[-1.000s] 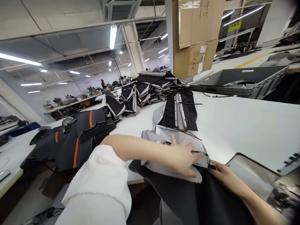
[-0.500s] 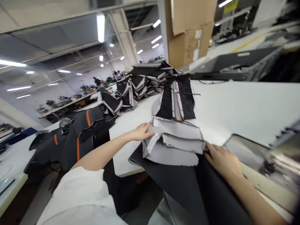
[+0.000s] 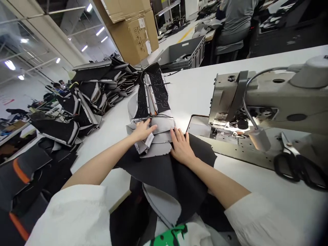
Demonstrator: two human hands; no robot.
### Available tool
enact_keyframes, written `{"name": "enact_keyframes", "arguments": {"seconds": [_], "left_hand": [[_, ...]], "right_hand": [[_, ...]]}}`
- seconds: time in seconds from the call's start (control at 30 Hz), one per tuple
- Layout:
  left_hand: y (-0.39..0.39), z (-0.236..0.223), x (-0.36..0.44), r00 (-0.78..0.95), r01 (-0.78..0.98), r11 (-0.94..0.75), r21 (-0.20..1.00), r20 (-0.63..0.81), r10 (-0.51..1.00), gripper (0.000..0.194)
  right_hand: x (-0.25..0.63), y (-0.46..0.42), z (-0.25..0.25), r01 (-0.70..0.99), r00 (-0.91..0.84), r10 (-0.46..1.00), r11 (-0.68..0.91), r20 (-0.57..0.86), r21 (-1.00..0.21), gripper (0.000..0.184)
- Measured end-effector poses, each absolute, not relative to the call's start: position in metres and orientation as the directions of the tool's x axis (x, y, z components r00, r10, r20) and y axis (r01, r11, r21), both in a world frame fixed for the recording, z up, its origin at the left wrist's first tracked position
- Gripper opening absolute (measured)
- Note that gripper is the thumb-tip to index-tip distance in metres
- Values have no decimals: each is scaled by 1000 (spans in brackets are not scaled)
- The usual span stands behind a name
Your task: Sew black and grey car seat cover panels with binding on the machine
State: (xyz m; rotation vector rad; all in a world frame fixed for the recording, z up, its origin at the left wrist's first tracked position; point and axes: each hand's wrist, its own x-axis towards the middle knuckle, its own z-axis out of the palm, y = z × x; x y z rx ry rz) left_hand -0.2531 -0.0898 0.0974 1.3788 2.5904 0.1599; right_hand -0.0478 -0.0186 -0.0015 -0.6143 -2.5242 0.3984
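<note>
A sewn fabric piece [image 3: 161, 138], grey-backed with black panels, lies across the table edge and hangs down toward my lap. My left hand [image 3: 144, 130] rests on its grey folded layers, thumb and fingers apart. On the right edge of those layers, my right hand [image 3: 181, 145] lies flat with its fingers stretched out over the grey and black cloth. Beyond both hands, the piece's black section [image 3: 160, 92] with a pale seam strip extends up the table. A sewing machine [image 3: 256, 99] with a lit needle area stands to the right of my right hand.
Black-handled scissors [image 3: 292, 157] lie by the machine. A heap of black and grey pieces [image 3: 102, 85] is at the back left, dark pieces with orange strips [image 3: 23, 171] at the near left. Behind are cardboard boxes [image 3: 135, 34], a grey crate [image 3: 197, 51] and a seated person [image 3: 235, 20].
The view has swung right, bringing the sewing machine and scissors fully in. My right hand has moved from the piece's edge to lie flat on it; my left hand has shifted further over the layers.
</note>
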Motion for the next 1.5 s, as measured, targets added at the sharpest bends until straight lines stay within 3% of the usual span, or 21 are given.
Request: {"name": "enact_keyframes", "arguments": {"seconds": [0.17,0.3,0.43,0.53,0.6,0.67,0.73,0.83,0.9,1.0,1.13,1.23,1.37,1.5], "left_hand": [[-95,102,-264,-529,840,527,128,-23,849,94],[-134,103,-277,-636,771,633,-74,-152,756,109],[-148,108,-288,-662,749,627,-213,-285,693,92],[-141,129,-294,-664,748,621,-236,-292,689,59],[-129,155,-295,-682,731,632,-257,-256,685,31],[-108,189,-291,-694,713,641,-283,-155,703,19],[-81,227,-279,-662,719,631,-291,-9,750,21],[-31,273,-234,-512,807,534,-251,154,845,28],[-1,283,-189,-252,944,287,-166,202,946,27],[29,258,-123,94,995,-96,20,105,990,25],[27,187,-94,189,981,-176,81,-192,963,28],[6,146,-126,127,992,-122,34,-251,960,22],[-34,125,-185,-119,992,100,-80,-267,956,27],[-71,112,-201,-260,958,211,-194,-276,925,20]], "right_hand": [[-54,10,-7,338,-619,640,741,456,-580,68],[-57,19,-6,312,-588,658,722,471,-618,67],[-58,16,-5,262,-587,644,725,491,-638,63],[-54,13,-8,260,-542,659,722,522,-641,61],[-50,10,-10,297,-512,674,720,532,-627,61],[-47,8,-11,330,-495,687,714,531,-617,62],[-46,8,-11,325,-489,699,701,522,-635,66],[-45,12,-11,233,-457,753,615,473,-754,77],[-46,17,-10,100,-398,809,506,432,-857,87],[-45,22,-12,-156,-316,864,359,391,-920,90],[-47,25,-15,-307,-318,876,267,363,-913,69],[-49,26,-18,-311,-305,882,263,358,-913,75],[-50,20,-20,-257,-363,866,262,344,-930,89],[-43,6,-13,-97,-557,713,452,425,-887,99]]}}
